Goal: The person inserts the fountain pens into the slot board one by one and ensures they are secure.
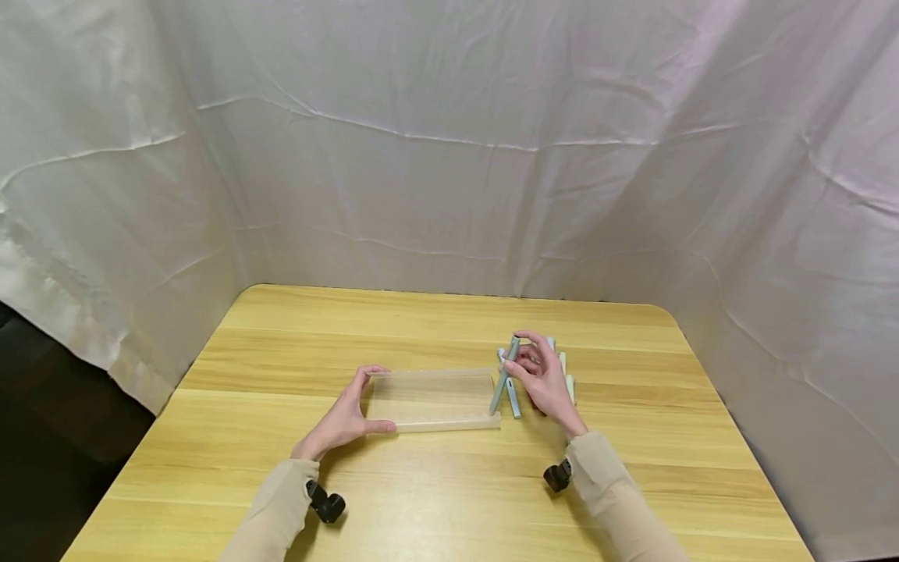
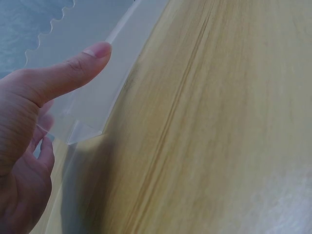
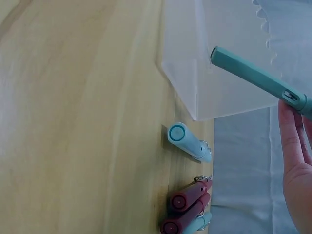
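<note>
A clear plastic pen rack [image 1: 431, 396] with a scalloped edge stands on the table. My left hand [image 1: 347, 414] grips its left end, thumb [image 2: 80, 73] over the front and fingers behind. In the right hand [image 1: 546, 384], a grey-green pen [image 3: 253, 75] is pinched near its upper end between thumb and fingers. That pen tilts, its lower end overlapping the rack's right front corner in the head view. A light blue pen [image 1: 513, 400] lies just right of the rack, below the right hand.
Dark red pens [image 3: 187, 197] and a pale teal pen [image 3: 199, 223] lie side by side beyond the blue one. Pale green pens [image 1: 570, 388] show past the right hand. Grey-white curtains [image 1: 435, 195] enclose the wooden table [image 1: 449, 499] at the back and sides.
</note>
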`<action>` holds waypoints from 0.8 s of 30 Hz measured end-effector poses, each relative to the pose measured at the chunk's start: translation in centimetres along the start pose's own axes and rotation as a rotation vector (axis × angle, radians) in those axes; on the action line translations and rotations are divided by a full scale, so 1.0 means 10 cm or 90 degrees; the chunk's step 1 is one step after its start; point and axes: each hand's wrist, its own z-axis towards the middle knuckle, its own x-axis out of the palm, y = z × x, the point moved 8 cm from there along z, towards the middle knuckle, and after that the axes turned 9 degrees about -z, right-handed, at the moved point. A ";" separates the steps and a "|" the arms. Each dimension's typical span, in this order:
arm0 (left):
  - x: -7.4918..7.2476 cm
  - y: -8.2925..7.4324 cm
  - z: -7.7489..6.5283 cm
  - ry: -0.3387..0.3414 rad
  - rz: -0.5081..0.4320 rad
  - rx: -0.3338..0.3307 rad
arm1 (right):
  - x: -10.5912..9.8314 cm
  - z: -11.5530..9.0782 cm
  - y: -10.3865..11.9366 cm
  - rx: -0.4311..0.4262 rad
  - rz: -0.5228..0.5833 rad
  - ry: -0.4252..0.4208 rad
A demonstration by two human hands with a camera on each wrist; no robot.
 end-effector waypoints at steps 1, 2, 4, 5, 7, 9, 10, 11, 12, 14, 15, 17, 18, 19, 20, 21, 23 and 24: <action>0.00 0.00 0.00 0.000 0.000 -0.001 | 0.00 0.00 0.00 -0.005 -0.013 -0.003; 0.00 0.00 0.00 0.000 0.000 -0.001 | 0.00 0.00 0.01 -0.012 -0.027 -0.008; -0.01 0.01 0.00 0.000 -0.003 -0.004 | 0.00 -0.01 0.03 -0.026 -0.049 -0.018; -0.01 0.01 -0.01 0.000 -0.005 -0.005 | 0.00 -0.01 0.03 -0.032 -0.058 -0.021; -0.01 0.01 -0.01 0.002 -0.007 -0.006 | 0.01 -0.01 0.05 -0.045 -0.058 -0.021; -0.01 0.01 -0.01 0.002 -0.009 -0.008 | 0.03 -0.02 0.05 -0.058 -0.058 -0.012; -0.01 0.01 -0.01 0.002 -0.009 -0.007 | 0.05 -0.02 0.04 -0.062 -0.060 -0.005; -0.01 0.01 -0.01 0.002 -0.009 -0.007 | 0.06 -0.02 0.04 -0.067 -0.066 0.002; 0.00 0.01 -0.01 0.003 -0.010 -0.006 | 0.08 -0.03 0.03 -0.069 -0.074 0.011; 0.00 0.00 -0.01 0.004 -0.013 -0.005 | 0.11 -0.05 0.02 -0.064 -0.083 0.033; 0.00 0.00 0.00 0.004 -0.014 -0.005 | 0.13 -0.06 0.01 -0.055 -0.082 0.043; 0.01 0.00 0.00 0.005 -0.015 -0.005 | 0.15 -0.07 0.00 -0.039 -0.078 0.061; 0.01 -0.01 0.00 0.005 -0.015 -0.005 | 0.17 -0.08 0.00 -0.027 -0.071 0.070; 0.01 -0.01 0.00 0.005 -0.014 -0.005 | 0.18 -0.08 -0.01 -0.019 -0.062 0.078; 0.01 -0.01 0.00 0.005 -0.014 -0.005 | 0.19 -0.09 -0.01 -0.010 -0.053 0.084; 0.01 -0.01 0.00 0.005 -0.013 -0.005 | 0.20 -0.09 -0.01 -0.006 -0.052 0.087; 0.01 -0.01 0.00 0.005 -0.013 -0.007 | 0.21 -0.09 -0.01 0.000 -0.047 0.092; 0.01 -0.01 0.00 0.005 -0.012 -0.006 | 0.21 -0.09 -0.01 0.003 -0.045 0.094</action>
